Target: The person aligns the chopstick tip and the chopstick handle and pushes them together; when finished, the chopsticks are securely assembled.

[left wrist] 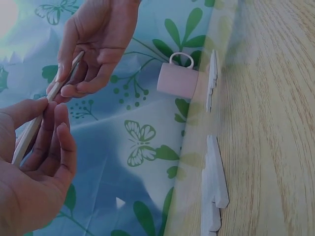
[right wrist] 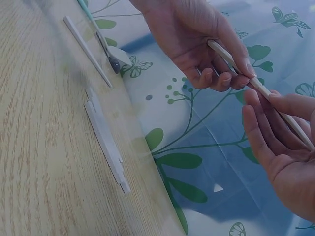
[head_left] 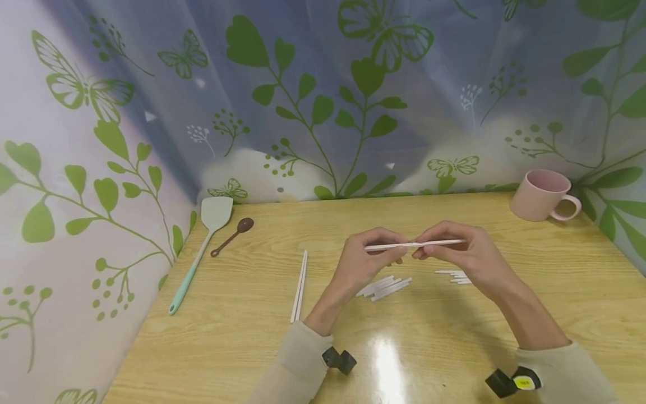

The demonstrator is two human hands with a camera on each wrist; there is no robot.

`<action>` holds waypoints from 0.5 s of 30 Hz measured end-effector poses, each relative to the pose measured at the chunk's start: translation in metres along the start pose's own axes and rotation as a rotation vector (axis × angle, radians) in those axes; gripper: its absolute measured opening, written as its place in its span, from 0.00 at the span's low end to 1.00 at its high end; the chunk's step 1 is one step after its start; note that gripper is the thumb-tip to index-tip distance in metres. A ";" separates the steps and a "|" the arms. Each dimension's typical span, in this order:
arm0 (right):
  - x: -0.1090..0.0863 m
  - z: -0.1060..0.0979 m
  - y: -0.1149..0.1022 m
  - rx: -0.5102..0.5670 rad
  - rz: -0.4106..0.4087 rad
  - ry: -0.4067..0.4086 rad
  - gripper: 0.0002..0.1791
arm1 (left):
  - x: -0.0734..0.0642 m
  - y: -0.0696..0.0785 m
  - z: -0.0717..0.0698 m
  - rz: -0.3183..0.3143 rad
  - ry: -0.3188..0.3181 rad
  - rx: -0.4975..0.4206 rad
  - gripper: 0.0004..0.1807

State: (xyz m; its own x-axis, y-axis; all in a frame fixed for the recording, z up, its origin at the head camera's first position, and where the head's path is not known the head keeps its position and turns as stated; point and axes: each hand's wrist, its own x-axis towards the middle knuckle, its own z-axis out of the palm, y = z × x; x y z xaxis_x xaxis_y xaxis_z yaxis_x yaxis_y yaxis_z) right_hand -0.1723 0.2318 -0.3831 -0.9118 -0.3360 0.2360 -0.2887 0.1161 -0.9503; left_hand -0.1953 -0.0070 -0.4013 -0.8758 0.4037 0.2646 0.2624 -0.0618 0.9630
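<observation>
A slim white chopstick is held level above the table, its two ends pointing left and right. My left hand pinches it between thumb and fingers just left of its middle. On the other side of the middle, my right hand pinches it the same way, the fingertips of both hands close together. In the head view the chopstick bends slightly between the two thumbs. Below the hands lies a bunch of short white stick pieces. More short, thin white pieces lie below the right hand, partly hidden by it.
Two whole white chopsticks lie side by side left of the left forearm. A spatula with a mint handle and a small brown spoon lie at the far left. A pink mug stands at the back right, before a patterned curtain.
</observation>
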 end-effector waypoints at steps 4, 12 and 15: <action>0.000 0.001 -0.001 -0.008 0.002 0.013 0.09 | 0.000 0.001 0.001 0.000 0.001 -0.013 0.07; 0.000 0.002 -0.003 -0.016 -0.019 0.039 0.07 | 0.000 0.005 0.006 0.024 0.003 -0.021 0.07; 0.000 0.003 -0.003 -0.016 -0.024 0.045 0.07 | 0.000 0.004 0.008 0.031 0.007 -0.023 0.06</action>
State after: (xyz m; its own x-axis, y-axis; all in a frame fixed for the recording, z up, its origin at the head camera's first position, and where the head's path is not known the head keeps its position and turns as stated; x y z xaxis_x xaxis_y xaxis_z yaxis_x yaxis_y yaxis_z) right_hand -0.1707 0.2291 -0.3807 -0.9166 -0.2970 0.2675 -0.3147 0.1235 -0.9411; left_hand -0.1914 -0.0001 -0.3976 -0.8703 0.3949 0.2942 0.2800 -0.0948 0.9553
